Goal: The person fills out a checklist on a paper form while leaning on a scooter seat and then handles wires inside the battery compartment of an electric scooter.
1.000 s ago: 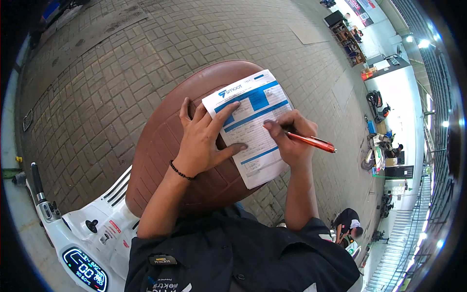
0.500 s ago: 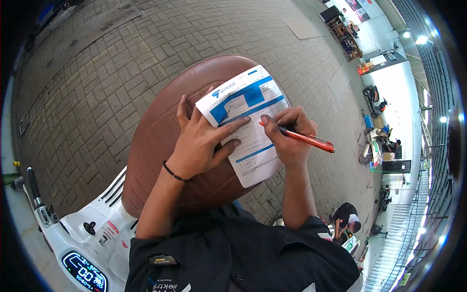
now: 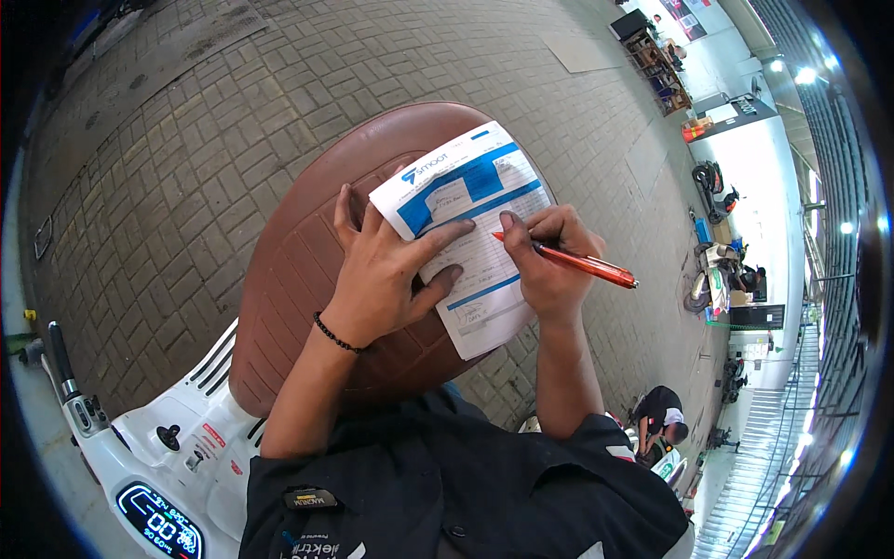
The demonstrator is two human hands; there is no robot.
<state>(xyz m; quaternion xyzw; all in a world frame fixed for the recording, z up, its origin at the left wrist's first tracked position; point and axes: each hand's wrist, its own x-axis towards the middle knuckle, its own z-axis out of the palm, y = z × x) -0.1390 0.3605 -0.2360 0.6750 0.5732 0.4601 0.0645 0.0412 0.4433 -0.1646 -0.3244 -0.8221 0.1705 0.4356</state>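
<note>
A stack of printed paper forms (image 3: pixel 484 270) with blue bands and some handwriting lies on the brown scooter seat (image 3: pixel 298 279). My left hand (image 3: pixel 386 270) rests over the left edge of the forms with its fingers spread. Its index finger and thumb lie on the top sheet; some other fingers are partly hidden at the paper's edge. In my closed right hand (image 3: pixel 559 265) is a red pen (image 3: pixel 596 267), tilted, with its tip at the middle of the sheet. A dark bead bracelet (image 3: pixel 333 335) circles my left wrist.
The white scooter body (image 3: pixel 200 419) with handlebar grip (image 3: pixel 61 359) and lit display (image 3: pixel 160 522) sits at the lower left. Brick paving (image 3: pixel 186 186) surrounds the seat. A person (image 3: pixel 661 415) bends down at the lower right; parked scooters (image 3: pixel 712 279) and shelves (image 3: pixel 656 70) stand farther right.
The pen tip has shifted very slightly left on the sheet, along with my right hand. My left hand keeps its place on the forms; the whole view has drifted slightly.
</note>
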